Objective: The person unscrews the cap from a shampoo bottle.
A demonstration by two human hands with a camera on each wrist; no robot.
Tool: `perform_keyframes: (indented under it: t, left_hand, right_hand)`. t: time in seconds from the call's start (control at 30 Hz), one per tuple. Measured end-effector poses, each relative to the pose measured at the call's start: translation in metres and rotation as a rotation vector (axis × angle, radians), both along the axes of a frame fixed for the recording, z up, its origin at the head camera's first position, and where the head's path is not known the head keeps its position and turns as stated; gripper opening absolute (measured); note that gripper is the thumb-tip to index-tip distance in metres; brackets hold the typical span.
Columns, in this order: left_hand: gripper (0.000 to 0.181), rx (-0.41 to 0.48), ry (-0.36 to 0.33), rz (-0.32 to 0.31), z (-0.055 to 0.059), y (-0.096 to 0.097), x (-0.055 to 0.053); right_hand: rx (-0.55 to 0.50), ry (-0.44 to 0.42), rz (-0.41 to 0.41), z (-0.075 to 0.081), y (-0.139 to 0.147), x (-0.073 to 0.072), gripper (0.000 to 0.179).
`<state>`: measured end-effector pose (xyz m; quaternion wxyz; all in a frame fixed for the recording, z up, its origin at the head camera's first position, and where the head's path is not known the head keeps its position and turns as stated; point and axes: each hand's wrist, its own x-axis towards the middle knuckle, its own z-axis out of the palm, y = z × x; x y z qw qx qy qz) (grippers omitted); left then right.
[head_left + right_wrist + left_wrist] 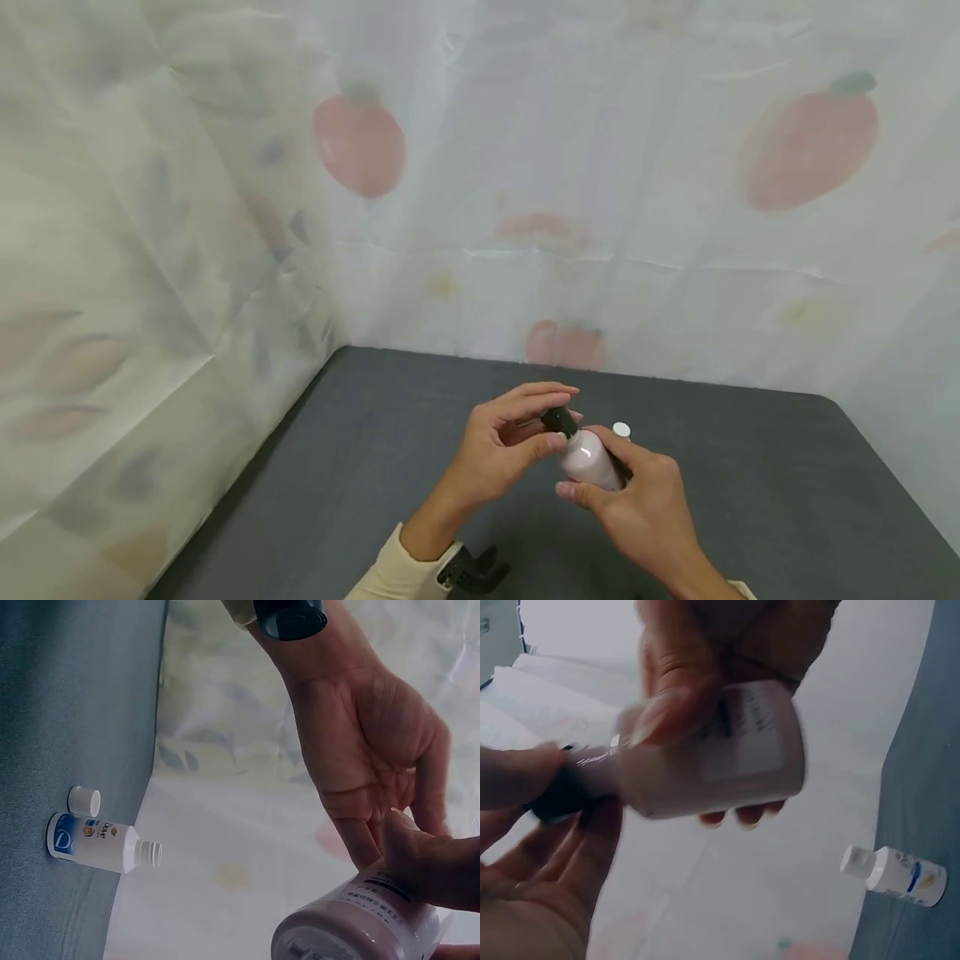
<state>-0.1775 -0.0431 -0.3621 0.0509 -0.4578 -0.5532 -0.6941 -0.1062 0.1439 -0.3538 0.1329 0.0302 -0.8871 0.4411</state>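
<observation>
My right hand [648, 500] grips the body of a pale pink bottle [588, 461], thumb on the near side. The bottle is tilted, its top toward my left hand [491, 446]. The left thumb and fingers pinch the black cap [561, 422] at the bottle's neck. In the left wrist view, the pink bottle [727, 754] lies sideways and blurred, with a printed label facing the camera. Its base shows at the bottom of the right wrist view, the left palm [367, 735] just beyond. Part of the cap is hidden by the left fingers.
On the dark table [360, 467] behind my right hand stands a white Dove bottle [97, 844] with a bare threaded neck. A white cap [84, 801] sits beside it. Fruit-printed sheeting [637, 167] borders the table at the back and left.
</observation>
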Motion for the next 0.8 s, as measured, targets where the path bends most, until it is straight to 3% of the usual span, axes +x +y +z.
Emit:
perform_keyframes:
  t: [0.17, 0.37, 0.63, 0.8]
  left_hand:
    - [0.036, -0.089, -0.076, 0.024, 0.005, -0.002, -0.003]
    - [0.03, -0.13, -0.1, 0.065, 0.007, 0.0, -0.005]
    - [0.031, -0.143, 0.004, 0.077, 0.01, -0.001, -0.007]
    - [0.027, -0.227, -0.059, 0.093, 0.018, -0.005, -0.006]
  right_hand:
    - [0.01, -0.013, -0.013, 0.0, 0.001, -0.001, 0.061]
    - [-0.005, -0.026, -0.014, -0.002, 0.004, 0.0, 0.06]
    - [-0.024, -0.026, -0.015, -0.001, 0.006, 0.0, 0.062]
    - [-0.023, -0.01, -0.013, -0.001, 0.008, -0.001, 0.061]
